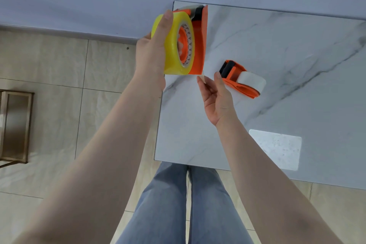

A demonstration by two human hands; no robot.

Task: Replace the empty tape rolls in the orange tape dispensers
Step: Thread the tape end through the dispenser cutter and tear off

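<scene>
A person's two bare arms reached up from the bottom of the frame toward a white marble-patterned table [277, 85] that filled the right side. Near the top centre, the left hand [152, 53] was closed around a yellow tape roll [174, 45], which sat mounted on an orange tape dispenser [200, 45] held upright above the table's left edge. The dispenser's black cutter end pointed toward the top of the frame. Just below it, the right hand [217, 97] hovered palm-up with its thumb and forefinger pinched on a small pale strip, which looked like the loose end of the tape. To the right of that hand, a second orange dispenser [237, 79] lay on the table, loaded with a whitish roll [252, 82]. Blue jeans [178, 204] showed at the bottom centre, over a beige tiled floor [59, 125].
</scene>
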